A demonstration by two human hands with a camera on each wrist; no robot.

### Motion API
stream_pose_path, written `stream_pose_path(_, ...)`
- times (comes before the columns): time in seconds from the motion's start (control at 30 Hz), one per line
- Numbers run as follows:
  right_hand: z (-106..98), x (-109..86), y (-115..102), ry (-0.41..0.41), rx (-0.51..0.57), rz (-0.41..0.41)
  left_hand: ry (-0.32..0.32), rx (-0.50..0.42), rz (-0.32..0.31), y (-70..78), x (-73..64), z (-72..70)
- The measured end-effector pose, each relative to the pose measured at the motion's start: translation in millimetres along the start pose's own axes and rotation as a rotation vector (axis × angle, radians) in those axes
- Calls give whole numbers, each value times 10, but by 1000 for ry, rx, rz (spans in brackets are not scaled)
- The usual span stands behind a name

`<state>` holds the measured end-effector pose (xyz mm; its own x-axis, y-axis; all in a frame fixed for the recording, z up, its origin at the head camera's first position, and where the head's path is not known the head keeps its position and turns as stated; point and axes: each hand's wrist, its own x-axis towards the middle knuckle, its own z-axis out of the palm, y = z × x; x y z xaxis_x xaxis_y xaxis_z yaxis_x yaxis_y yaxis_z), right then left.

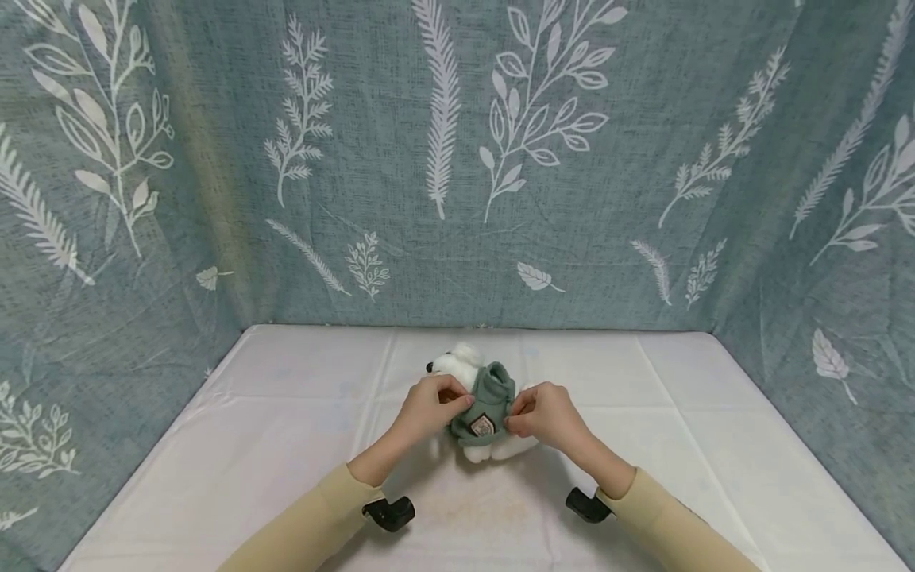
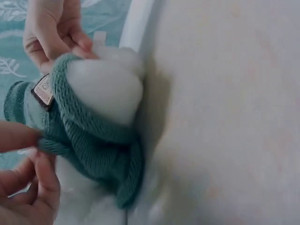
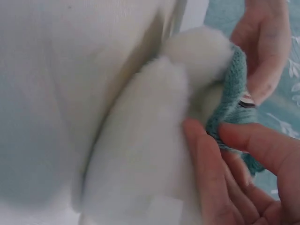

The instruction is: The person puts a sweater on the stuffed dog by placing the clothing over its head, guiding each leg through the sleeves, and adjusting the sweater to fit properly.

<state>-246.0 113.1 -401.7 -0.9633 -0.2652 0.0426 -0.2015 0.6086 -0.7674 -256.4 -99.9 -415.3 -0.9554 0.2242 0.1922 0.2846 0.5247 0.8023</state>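
Observation:
A white plush animal [image 1: 457, 367] with a dark nose lies on the table, its head toward the left. Over its body is a green knitted sweater [image 1: 493, 389] bearing a small diamond-shaped patch [image 1: 483, 426]. My left hand [image 1: 427, 409] pinches the sweater's edge near the toy's head; thumb and finger meet on the knit in the left wrist view. On the other side, my right hand [image 1: 552, 417] pinches the hem between thumb and fingers, with white fur [image 3: 145, 150] right beside the fingers in the right wrist view. The toy's face is partly hidden by the left hand.
The table [image 1: 643, 445] has a white cover with fold lines. Green-blue curtains [image 1: 386, 159] printed with white leaves hang behind it and along both sides. Each wrist wears a black device [image 1: 389, 514] below a beige sleeve [image 1: 314, 516].

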Motion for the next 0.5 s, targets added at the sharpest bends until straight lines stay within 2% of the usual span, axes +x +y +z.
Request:
stream_pose_path(0.1, 3, -13, -25, -4, -35, -26, 19, 74, 6, -32, -20, -2)
stream_pose_path(0.2, 0, -20, -38, -9, -61, -49, 12, 121, 24, -45, -28, -5)
stream_pose_path(0.4, -147, -18, -175, -50, -146, -14, 3, 75, 67, 17, -31, 4)
stream_pose_path(0.5, -286, 35, -311, 18, -179, -21, 28, 61, 71, 56, -32, 12)
